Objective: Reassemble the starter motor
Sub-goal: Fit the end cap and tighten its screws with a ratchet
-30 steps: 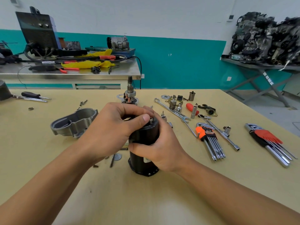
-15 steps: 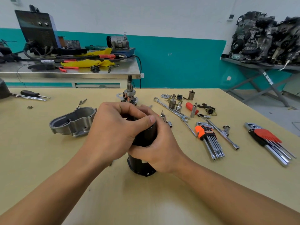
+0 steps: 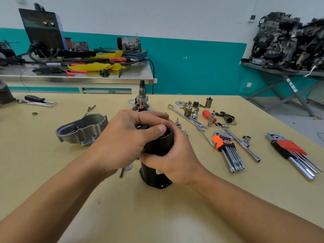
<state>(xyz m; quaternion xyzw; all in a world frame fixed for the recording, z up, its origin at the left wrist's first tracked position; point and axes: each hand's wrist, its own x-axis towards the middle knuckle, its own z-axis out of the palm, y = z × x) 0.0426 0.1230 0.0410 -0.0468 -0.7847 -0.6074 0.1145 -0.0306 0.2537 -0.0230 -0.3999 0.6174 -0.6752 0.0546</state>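
The black cylindrical starter motor body [image 3: 158, 144] stands upright on the yellow table [image 3: 52, 163], near its middle. My right hand [image 3: 175, 158] grips the cylinder's side from the right. My left hand [image 3: 126, 139] curls over its top rim, thumb pressed at the upper edge; what lies under the fingers is hidden. Behind my hands stands the armature and pinion shaft assembly [image 3: 142, 99]. A grey cast end housing [image 3: 82, 129] lies open side up to the left.
Right of the motor lie a spanner [image 3: 187, 118], sockets [image 3: 194, 114], a red-handled tool [image 3: 208, 115], two hex key sets [image 3: 226, 146] [image 3: 294, 151] and a T-wrench [image 3: 242, 144]. Screwdrivers [image 3: 36, 100] lie far left. A steel bench [image 3: 78, 76] stands behind.
My left hand has closed further over the top of the motor body, and now covers the small stud that showed at the rim. My right hand keeps its grip on the side.
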